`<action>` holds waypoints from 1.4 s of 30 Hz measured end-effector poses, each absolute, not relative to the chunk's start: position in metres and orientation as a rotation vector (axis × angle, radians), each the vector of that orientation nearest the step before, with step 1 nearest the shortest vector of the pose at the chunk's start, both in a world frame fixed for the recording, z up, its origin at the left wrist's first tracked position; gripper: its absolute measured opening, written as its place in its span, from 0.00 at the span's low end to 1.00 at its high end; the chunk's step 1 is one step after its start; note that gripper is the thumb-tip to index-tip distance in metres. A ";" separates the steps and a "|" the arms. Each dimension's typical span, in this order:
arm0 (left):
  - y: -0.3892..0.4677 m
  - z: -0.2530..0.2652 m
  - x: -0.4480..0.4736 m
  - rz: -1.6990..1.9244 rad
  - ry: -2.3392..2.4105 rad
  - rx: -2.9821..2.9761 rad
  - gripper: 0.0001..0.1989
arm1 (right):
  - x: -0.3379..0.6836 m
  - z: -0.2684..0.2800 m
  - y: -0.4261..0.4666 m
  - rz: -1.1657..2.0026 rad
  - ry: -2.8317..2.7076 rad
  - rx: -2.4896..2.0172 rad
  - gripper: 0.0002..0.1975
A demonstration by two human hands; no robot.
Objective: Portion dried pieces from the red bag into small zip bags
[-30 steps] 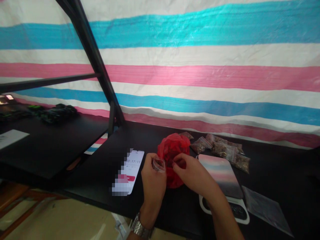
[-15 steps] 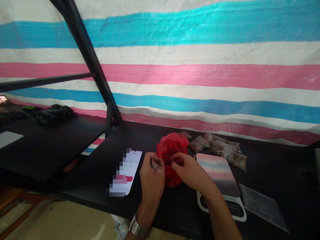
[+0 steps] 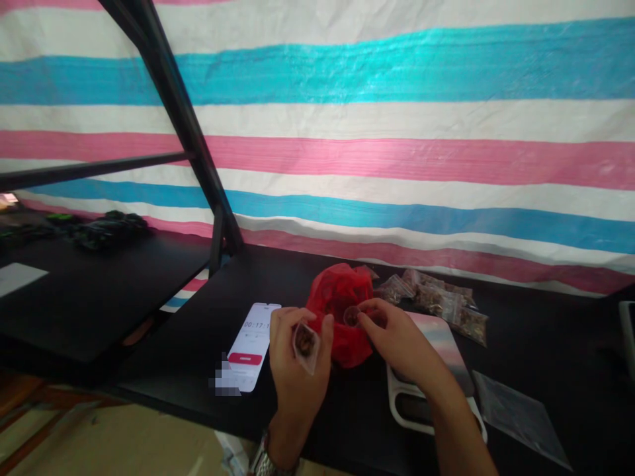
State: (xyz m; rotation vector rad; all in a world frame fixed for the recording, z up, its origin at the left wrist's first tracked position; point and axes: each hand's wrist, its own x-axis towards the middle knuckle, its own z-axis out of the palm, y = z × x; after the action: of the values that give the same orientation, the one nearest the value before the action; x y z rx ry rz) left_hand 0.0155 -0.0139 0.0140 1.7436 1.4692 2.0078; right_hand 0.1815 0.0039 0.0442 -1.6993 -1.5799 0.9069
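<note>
My left hand (image 3: 297, 363) is closed round a small clear plastic bag (image 3: 306, 345), its mouth spread toward me and brown dried bits showing inside. My right hand (image 3: 397, 337) pinches a small round clear cup (image 3: 352, 316) with something dark in it, over the opening of a red plastic bag (image 3: 342, 284). The red bag stands between both hands, its lower contents hidden. Under my right forearm is a kitchen scale (image 3: 414, 413) with a white rim and a shiny plate, partly covered by the arm.
Several filled zip bags (image 3: 436, 297) lie behind the scale. A flat clear bag (image 3: 520, 416) is to its right. A phone showing a timer (image 3: 248, 344) lies left of my left hand. A black metal frame (image 3: 193, 152) rises at the left before a striped sheet (image 3: 397, 158).
My left hand has turned so the small bag's mouth gapes wider toward me. My right hand has risen slightly from inside the red bag, bringing the clear cup into sight.
</note>
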 end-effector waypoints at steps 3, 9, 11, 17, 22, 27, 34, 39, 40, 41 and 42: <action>-0.020 0.018 0.019 2.135 1.276 1.678 0.06 | 0.179 0.040 0.001 0.870 -1.700 -1.761 0.09; -0.011 0.010 0.027 1.829 1.339 1.332 0.11 | 0.179 0.042 -0.008 0.900 -1.900 -1.790 0.10; -0.006 0.005 0.026 1.613 1.396 1.289 0.10 | 0.181 0.044 -0.010 0.901 -1.950 -1.809 0.11; -0.001 -0.005 0.018 1.417 1.397 1.361 0.06 | 0.186 0.048 -0.006 0.833 -1.853 -1.774 0.10; -0.001 -0.003 0.020 1.382 1.337 1.358 0.09 | 0.183 0.062 -0.003 0.691 -1.706 -1.560 0.13; -0.001 -0.007 0.028 1.306 1.276 1.344 0.11 | 0.173 0.071 -0.009 0.740 -1.712 -1.457 0.16; -0.002 -0.011 0.033 1.279 1.276 1.364 0.12 | 0.172 0.068 -0.011 0.666 -1.807 -1.448 0.18; -0.001 -0.007 0.033 1.296 1.290 1.347 0.13 | 0.174 0.071 -0.013 0.606 -1.852 -1.447 0.20; -0.001 -0.007 0.033 1.293 1.286 1.344 0.13 | 0.174 0.071 -0.013 0.597 -1.856 -1.440 0.20; -0.001 -0.007 0.034 1.288 1.283 1.342 0.13 | 0.175 0.071 -0.014 0.590 -1.858 -1.434 0.20; -0.001 -0.006 0.034 1.287 1.282 1.340 0.13 | 0.175 0.071 -0.014 0.584 -1.859 -1.428 0.20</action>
State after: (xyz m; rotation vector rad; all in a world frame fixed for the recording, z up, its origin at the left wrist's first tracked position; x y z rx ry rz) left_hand 0.0341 -0.0009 -0.0064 1.3396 1.2817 1.2865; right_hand 0.1751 -0.0139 0.0711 -1.4283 -1.8595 0.5838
